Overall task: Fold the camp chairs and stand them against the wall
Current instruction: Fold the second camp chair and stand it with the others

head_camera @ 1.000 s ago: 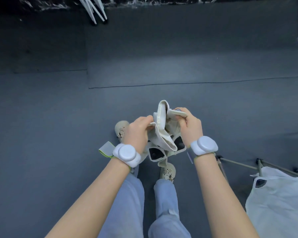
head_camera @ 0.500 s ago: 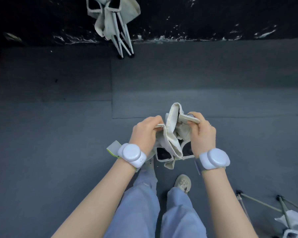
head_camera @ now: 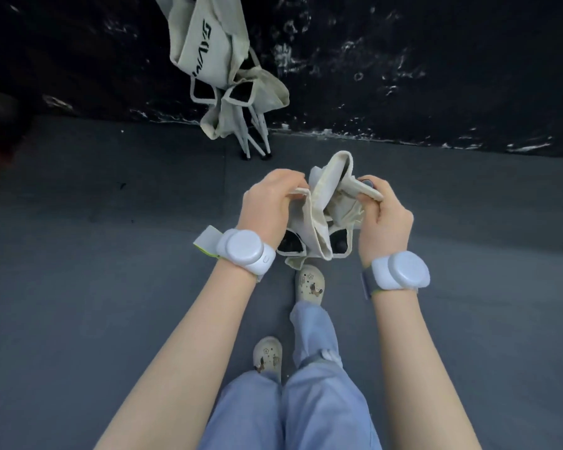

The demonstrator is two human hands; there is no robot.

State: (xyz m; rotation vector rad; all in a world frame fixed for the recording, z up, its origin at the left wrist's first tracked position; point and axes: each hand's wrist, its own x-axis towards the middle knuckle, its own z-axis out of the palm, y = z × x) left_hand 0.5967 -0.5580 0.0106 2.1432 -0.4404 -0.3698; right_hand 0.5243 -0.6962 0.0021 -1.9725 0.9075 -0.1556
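I hold a folded cream camp chair [head_camera: 319, 216] upright in front of me, seen from above. My left hand [head_camera: 270, 203] grips its fabric edge on the left and my right hand [head_camera: 384, 216] grips the fabric on the right. Both hands are closed on it, and the chair's legs are hidden beneath the bunched fabric. A second folded cream camp chair [head_camera: 228, 82] with white legs leans against the black wall [head_camera: 403, 69] ahead and to the left.
The floor is dark grey mat [head_camera: 95, 254] with seams. My feet in pale clogs [head_camera: 309, 284] stand below the held chair. The black wall runs across the top of the view.
I have walked forward carrying the folded chair. The wall and the leaning chair have come much closer, and the open chair at the lower right has left the view.
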